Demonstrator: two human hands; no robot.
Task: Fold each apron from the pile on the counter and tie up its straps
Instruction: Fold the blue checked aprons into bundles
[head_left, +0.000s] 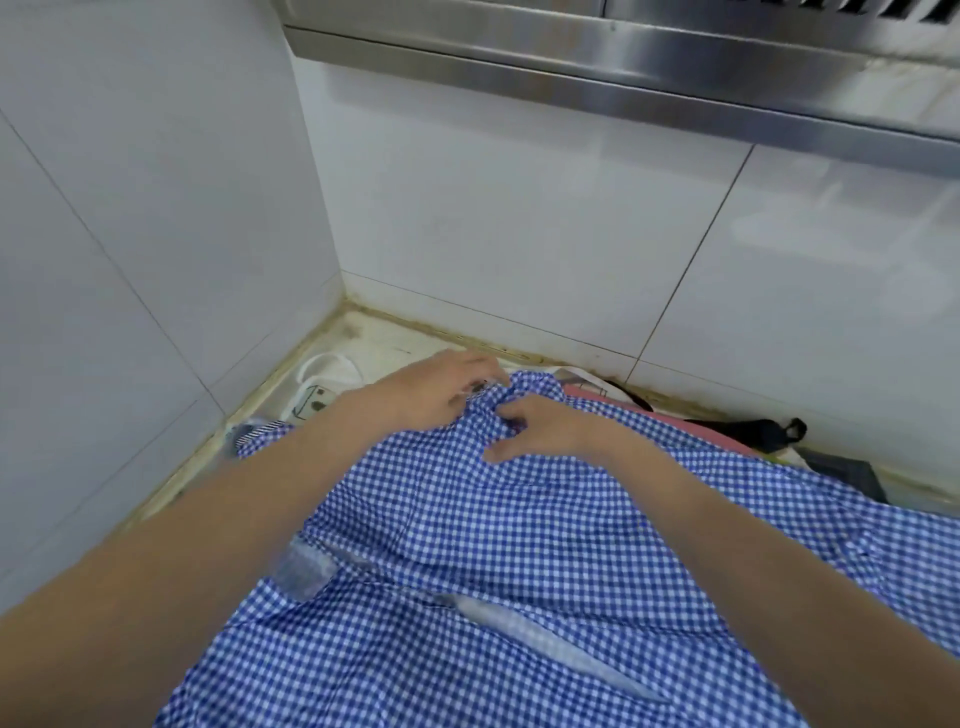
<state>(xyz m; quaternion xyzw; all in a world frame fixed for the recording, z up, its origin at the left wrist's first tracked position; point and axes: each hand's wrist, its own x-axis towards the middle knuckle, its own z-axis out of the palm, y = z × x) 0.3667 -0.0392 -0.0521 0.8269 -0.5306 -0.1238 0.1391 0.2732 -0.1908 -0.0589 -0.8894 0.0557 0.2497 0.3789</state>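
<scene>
Nearest the camera, a blue-and-white gingham apron (519, 545) lies spread and rumpled over the counter (384, 343), reaching from the bottom edge of the view toward the back wall. A pale strap or trim band (545, 644) runs loose and untied across its near part. Both bare forearms extend over the cloth to its far edge. There the left hand (441, 395) bunches the gathered upper edge of the apron with curled fingers, and the right hand (540, 428) pinches the same bunch just beside it, thumb hooked under the fabric; the two hands almost touch. Whether a strap is caught inside the bunch cannot be told.

Beyond and to the right, a pink cloth (701, 426) and a dark strap with a loop (779, 434) show from under the gingham, apparently the rest of the pile. To the left, a white looped strap (332, 371) lies on the counter near the corner. White wall tiles (519, 234) and a steel hood (623, 67) close the view.

Judged progress: early. No fold is visible in this apron, its straps are untied, no finished bundle is in view, and further aprons seem to wait.
</scene>
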